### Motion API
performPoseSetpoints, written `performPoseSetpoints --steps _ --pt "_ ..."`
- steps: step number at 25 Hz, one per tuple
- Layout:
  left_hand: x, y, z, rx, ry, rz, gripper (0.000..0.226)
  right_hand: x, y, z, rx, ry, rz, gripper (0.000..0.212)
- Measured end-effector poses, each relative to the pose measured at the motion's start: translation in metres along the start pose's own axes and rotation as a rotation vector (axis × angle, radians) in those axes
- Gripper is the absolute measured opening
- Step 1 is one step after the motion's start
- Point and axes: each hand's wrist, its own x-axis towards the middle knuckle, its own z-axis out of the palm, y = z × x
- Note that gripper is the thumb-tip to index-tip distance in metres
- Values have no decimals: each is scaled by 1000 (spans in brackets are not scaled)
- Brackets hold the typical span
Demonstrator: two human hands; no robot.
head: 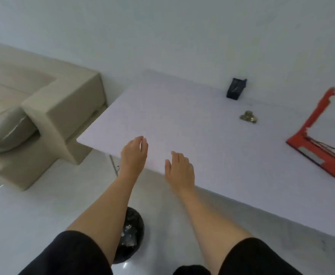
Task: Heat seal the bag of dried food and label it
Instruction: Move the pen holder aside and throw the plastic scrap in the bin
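1. I have both hands above the near left corner of the white table [182, 108]. My left hand [133, 153] hangs with its fingers loosely curved and nothing in it. My right hand [179, 169] is relaxed, fingers nearly straight, and also holds nothing.
2. The small olive-gold bundle farther across the table I take to be the bag [249, 117]. It is too small and blurred for me to be sure, or to read its long axis or where its mouth points.
3. The bag lies away from me and to the right of both hands, well apart from them. My right hand is the nearer one, so I judge the reach belongs to it.
4. The red heat sealer [317, 147] sits farther right again, close to the near edge. Its lever is raised, and its base runs slantwise from the lever's hinge toward the right edge of view. The bag lies between my hands and the sealer, though deeper on the table.
5. A black container [236, 88] stands behind the bag near the wall; I cannot tell what it holds, and I see no label.
6. A sofa [43, 108] is at the left, and a dark bin [132, 235] stands on the floor under my arms.
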Motion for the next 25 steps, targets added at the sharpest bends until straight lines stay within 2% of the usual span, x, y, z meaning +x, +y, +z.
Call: performPoseSetpoints --steps 6,11,18,22,25 --pt "1 174 90 -73 -243 353 38 -7 162 -136 -114 285 373 49" --pt "-11 279 204 -93 -406 470 43 -28 313 -204 -147 408 616 56" --pt "20 377 393 -7 -556 415 40 26 512 -231 -154 327 770 69" --pt "43 408 468 40 -643 252 41 42 590 -225 -61 144 908 94" --pt "54 420 502 9 -759 97 57 34 629 -211 40 37 985 100"
